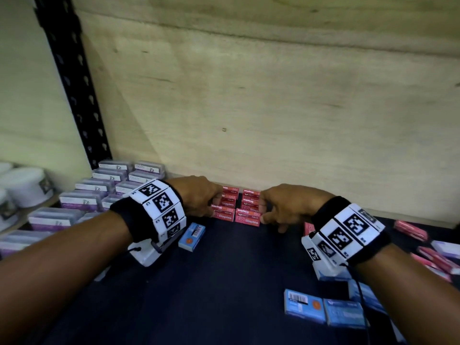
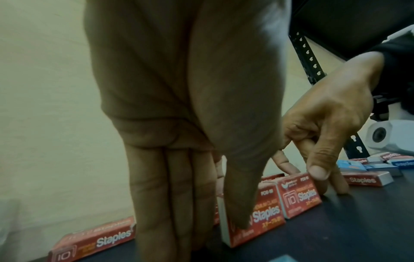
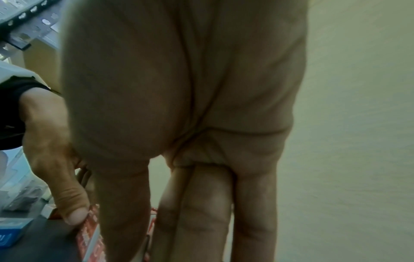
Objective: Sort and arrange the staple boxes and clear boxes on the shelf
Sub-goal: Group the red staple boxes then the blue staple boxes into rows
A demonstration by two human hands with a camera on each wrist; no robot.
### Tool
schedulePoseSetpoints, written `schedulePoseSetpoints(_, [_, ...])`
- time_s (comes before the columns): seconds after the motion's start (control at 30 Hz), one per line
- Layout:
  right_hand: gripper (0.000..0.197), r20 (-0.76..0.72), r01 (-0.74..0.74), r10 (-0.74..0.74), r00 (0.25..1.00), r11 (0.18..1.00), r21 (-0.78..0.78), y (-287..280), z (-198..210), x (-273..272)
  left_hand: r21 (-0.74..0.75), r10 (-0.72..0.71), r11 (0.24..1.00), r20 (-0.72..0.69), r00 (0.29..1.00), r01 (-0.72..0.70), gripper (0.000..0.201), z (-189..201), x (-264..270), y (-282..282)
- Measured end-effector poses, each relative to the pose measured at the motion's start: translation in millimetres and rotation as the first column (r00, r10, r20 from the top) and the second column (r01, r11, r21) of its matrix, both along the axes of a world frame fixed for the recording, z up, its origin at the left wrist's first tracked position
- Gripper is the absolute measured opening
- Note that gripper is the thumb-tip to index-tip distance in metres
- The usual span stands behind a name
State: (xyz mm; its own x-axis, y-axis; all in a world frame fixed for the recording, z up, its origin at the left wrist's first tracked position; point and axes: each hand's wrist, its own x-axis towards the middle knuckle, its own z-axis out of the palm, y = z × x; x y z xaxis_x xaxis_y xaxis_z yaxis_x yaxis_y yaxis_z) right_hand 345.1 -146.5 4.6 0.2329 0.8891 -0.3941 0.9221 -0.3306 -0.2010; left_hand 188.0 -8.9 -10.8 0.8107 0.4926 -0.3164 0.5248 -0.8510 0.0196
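At the shelf's [image 1: 224,282] left edge, the clear boxes [image 1: 99,192] stand in two rows running back toward the rear wall. Just right of them a blue staple box [image 1: 192,236] lies alone on the dark surface. The left hand [image 1: 196,195] has straight fingers pressed against the left side of a block of red staple boxes [image 1: 236,207], which sits against the back edge in two columns. The right hand [image 1: 286,207] flanks that block's right side, thumb on the front box's top corner and fingertips down on the shelf; neither hand grips a box. More blue staple boxes [image 1: 323,307] lie near the front right, and loose pink-red boxes [image 1: 410,230] are scattered along the right edge.
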Motion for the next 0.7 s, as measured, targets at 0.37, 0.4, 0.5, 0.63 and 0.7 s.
schedulePoseSetpoints(0.37, [0.009,0.009,0.017,-0.017,1.000,1.000,-0.023,-1,2,-1,0.025,0.041,0.999,-0.004,0.999,-0.040,0.034,0,4,1])
schedulePoseSetpoints(0.4, [0.009,0.008,0.016,-0.016,1.000,1.000,-0.023,-1,3,-1,0.021,0.048,0.999,-0.002,0.999,-0.048,0.036,0,3,1])
schedulePoseSetpoints(0.5, [0.009,-0.005,0.030,-0.030,1.000,0.999,-0.025,-4,4,0,-0.016,0.077,0.997,0.005,0.997,-0.077,0.044,0,-1,0])
schedulePoseSetpoints(0.63, [0.017,-0.075,0.057,-0.059,0.995,0.998,-0.027,-8,4,3,-0.140,0.127,0.983,0.026,0.992,-0.122,0.047,7,-10,0])
schedulePoseSetpoints(0.7, [0.021,-0.135,0.094,-0.096,0.986,0.995,-0.023,-12,2,7,-0.171,0.140,0.977,0.043,0.989,-0.131,0.042,15,-17,3])
